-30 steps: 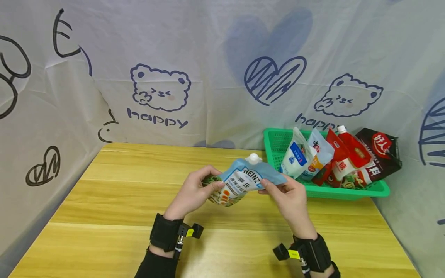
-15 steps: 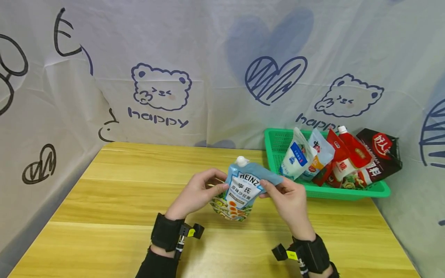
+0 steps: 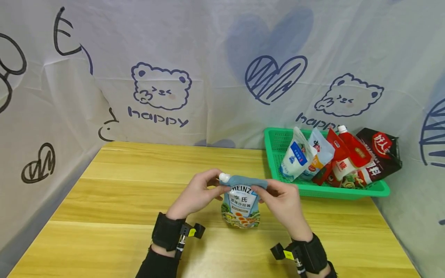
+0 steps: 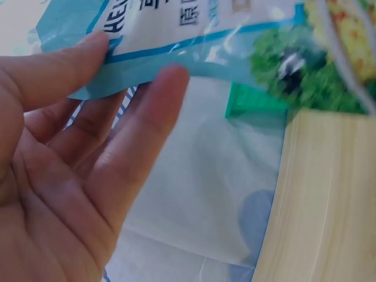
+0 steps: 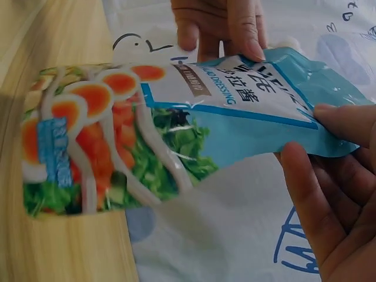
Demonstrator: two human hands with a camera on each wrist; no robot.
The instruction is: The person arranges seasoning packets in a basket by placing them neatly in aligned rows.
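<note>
- I hold the blue salad dressing pouch [image 3: 241, 204] upright over the wooden table [image 3: 114, 200], in front of me and left of the green basket [image 3: 347, 191]. Its bottom edge sits at or just above the tabletop; I cannot tell whether it touches.
- My left hand [image 3: 196, 195] pinches the pouch's upper left corner beside the white cap [image 3: 224, 177], thumb on the printed face and fingers behind it.
- My right hand [image 3: 283, 202] pinches the upper right corner the same way; the right wrist view shows the thumb [image 5: 346, 120] on the front seam and a finger under it.
- Risk, as I judge it: both grips sit on thin, slick corner seams, so the pouch could slip if either pinch loosens.
- Risk: the bottom looks soft and rounded, so I doubt it would stand alone; released upright, it may tip forward or sideways.
- Risk: squeezing the body could push dressing toward the cap, if that cap is loose. I cannot tell whether it is tight.
- Count: one pouch in my hands, one basket, one table.
- Count: in the basket I make out about five packets [image 3: 338, 158], leaning on one another: two pale, two red, one dark. Overlap makes this uncertain.
</note>
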